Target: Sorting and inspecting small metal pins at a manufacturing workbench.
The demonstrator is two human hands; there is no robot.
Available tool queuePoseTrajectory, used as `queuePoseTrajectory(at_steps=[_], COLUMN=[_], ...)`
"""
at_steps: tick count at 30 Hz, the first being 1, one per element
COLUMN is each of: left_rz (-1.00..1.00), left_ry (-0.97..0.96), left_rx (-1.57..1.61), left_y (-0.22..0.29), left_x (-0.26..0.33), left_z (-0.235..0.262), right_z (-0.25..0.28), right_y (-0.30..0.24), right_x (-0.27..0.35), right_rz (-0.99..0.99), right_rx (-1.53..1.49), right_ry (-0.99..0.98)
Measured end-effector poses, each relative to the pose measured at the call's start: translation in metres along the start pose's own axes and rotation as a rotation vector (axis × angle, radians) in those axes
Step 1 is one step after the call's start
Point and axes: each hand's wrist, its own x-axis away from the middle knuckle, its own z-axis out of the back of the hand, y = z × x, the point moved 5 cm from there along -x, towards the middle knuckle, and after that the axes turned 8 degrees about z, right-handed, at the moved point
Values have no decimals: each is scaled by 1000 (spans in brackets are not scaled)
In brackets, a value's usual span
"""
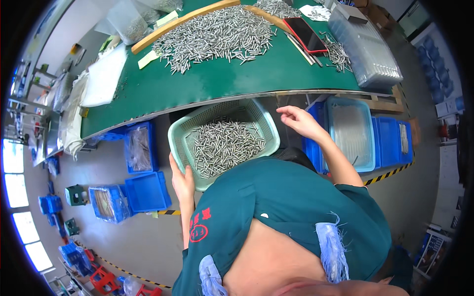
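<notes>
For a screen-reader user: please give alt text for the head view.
A person's left hand holds a green mesh basket of small metal pins below a green-topped table; the right hand hovers empty beside it.

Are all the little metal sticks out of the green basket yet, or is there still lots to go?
Not yet. A big heap of metal pins already lies on the green table. The left hand holds the green basket by its rim, below the table edge; the right hand is free beside it. Many pins still sit inside the basket, so plenty seems left.
</notes>
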Motion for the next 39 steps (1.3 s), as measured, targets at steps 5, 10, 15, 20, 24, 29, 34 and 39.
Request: queuePoseTrajectory(at_steps=[5, 10, 15, 20, 24, 29, 34, 39], left_rz=[1, 43, 39, -75, -207, -107, 17, -14], left_ry=[64, 102, 103, 47, 9, -100, -173, -180], left_rx=[-24, -35, -11, 110, 235, 158, 116, 16], left_y=[11, 7, 2, -21, -45, -25, 2, -37], left_x=[29, 41, 38, 6, -23, -35, -24, -34], left_z=[12, 18, 14, -2, -21, -31, -21, -36], right_z=[-27, -43, -49, -36, -24, -17, -15, -17], right_y=[1, 10, 10, -9, -26, -19, -27, -23], right_x=[-23, -50, -57, -31, -4, 5, 16, -1], right_rz=[53, 40, 88, 73, -10, -133, -84, -133], right_rx=[112, 187, 160, 299, 202, 226, 366, 364], right_ry=[-88, -164, -158, -53, -50, -22, -19, -132])
